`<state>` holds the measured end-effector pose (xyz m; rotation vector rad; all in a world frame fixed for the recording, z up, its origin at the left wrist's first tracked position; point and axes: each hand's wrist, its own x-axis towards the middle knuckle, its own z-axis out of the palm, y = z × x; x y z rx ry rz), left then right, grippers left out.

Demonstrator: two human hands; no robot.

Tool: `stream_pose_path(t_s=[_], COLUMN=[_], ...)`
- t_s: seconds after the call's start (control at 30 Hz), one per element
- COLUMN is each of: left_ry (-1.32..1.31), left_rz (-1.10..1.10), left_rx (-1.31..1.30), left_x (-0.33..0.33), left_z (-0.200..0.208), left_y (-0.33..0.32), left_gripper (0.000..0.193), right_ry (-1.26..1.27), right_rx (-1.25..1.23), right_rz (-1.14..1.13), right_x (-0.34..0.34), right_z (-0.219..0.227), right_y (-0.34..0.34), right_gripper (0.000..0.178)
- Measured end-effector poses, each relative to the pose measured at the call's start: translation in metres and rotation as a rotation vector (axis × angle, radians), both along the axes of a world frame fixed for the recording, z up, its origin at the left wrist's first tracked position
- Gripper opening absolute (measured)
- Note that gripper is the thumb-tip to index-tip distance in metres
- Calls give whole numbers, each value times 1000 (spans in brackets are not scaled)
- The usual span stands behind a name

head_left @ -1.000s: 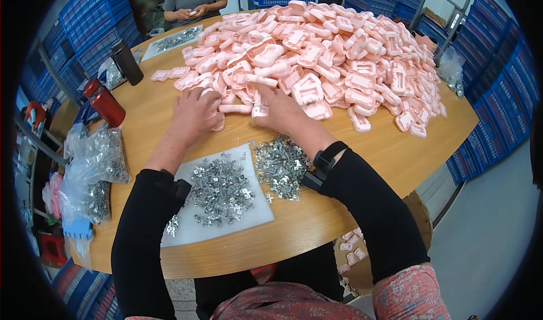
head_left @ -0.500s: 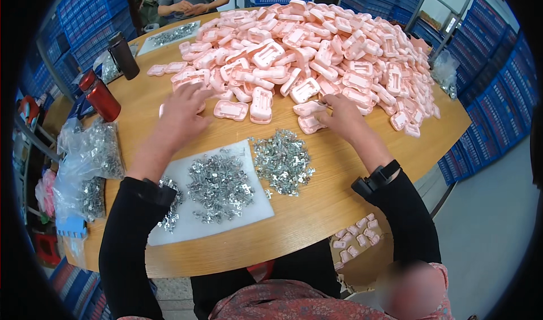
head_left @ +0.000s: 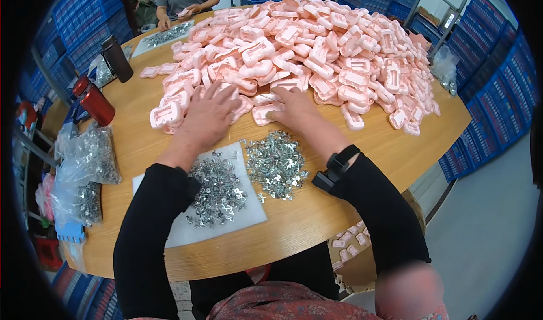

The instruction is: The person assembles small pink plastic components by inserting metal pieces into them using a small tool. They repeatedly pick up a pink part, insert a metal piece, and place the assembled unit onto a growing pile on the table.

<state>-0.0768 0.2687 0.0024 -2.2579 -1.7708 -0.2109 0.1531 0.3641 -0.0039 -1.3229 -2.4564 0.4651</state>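
Well, pink casings [head_left: 355,78] crowd a table [head_left: 317,221] amid crates [head_left: 93,12].

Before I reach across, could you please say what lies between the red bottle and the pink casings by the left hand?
The head view shows bare wooden tabletop between the red bottle and those casings.

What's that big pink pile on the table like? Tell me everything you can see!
The pink pile is a wide, loose heap of pale pink pieces that look like smooth plastic. They lie at all angles, overlapping; many have rounded corners and hollow, boxy openings. It covers much of the far side of the wooden table. The left hand and right hand touch pieces along its near edge.
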Motion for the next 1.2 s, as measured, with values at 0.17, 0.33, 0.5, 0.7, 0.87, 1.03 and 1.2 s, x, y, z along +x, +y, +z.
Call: stream_pose_path(t_s=[0.17, 0.33, 0.5, 0.7, 0.87, 1.03, 1.2], left_ry=[-20, -226, -154, -169, -569, -1389, -1925], left_rz=[58, -115, -119, 76, 62, -3, -47], left_rx=[80, 134, 38, -50, -303, -622, -665], left_x=[-35, 2, 32, 35, 42, 69, 100], left_z=[3, 13, 0, 17, 57, 65, 36], left_y=[-19, -25, -12, -9, -56, -146, -215], left_gripper=[31, 21, 19, 27, 38, 51, 47], right_ry=[95, 97, 59, 396, 593, 733, 750], right_rx=[10, 176, 184, -397, -772, -998, -1085], right_rz=[153, 144, 56, 28, 61, 155, 214], right_x=[-34, -30, 2, 65, 90, 96, 87], right_z=[-6, 4, 35, 56, 59, 45, 28], right_y=[8, 5, -3, -61, -136, -195, -239], right_gripper=[41, 30, 34, 30, 23, 25, 23])
